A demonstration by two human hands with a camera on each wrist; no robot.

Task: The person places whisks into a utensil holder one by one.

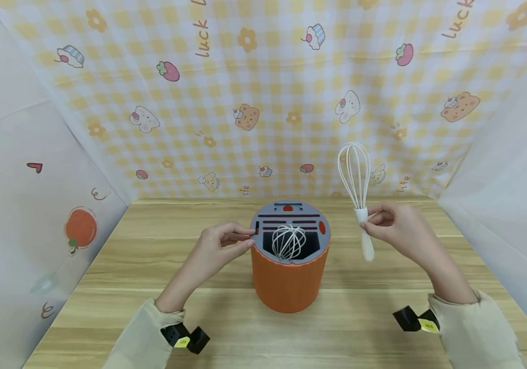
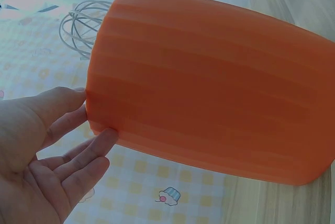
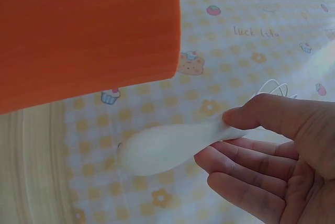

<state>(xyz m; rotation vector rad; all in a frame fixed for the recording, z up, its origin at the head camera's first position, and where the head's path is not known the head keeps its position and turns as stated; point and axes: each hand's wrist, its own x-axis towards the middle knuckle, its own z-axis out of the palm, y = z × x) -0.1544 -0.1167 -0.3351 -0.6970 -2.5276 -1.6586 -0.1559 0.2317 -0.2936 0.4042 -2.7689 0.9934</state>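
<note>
A white whisk (image 1: pixel 357 184) is held upright by my right hand (image 1: pixel 394 225), wire loops at the top. In the right wrist view, thumb and fingers pinch the top of its smooth handle (image 3: pixel 162 148), just below the wires. At the middle of the table stands an orange utensil holder (image 1: pixel 288 282) with a grey slotted top (image 1: pixel 286 210). My left hand (image 1: pixel 226 243) touches the holder's upper left rim with fairly straight fingers spread along it. A second whisk (image 1: pixel 288 241) stands in the holder's large front opening, its wire head showing and its handle hidden inside.
The wooden table (image 1: pixel 162 318) meets a yellow checked cloth (image 1: pixel 268 77) at the back. White cloths hang at the left (image 1: pixel 28 205) and right (image 1: pixel 512 179). Narrow slots lie behind the holder's large opening. Small black cameras sit on both wrists.
</note>
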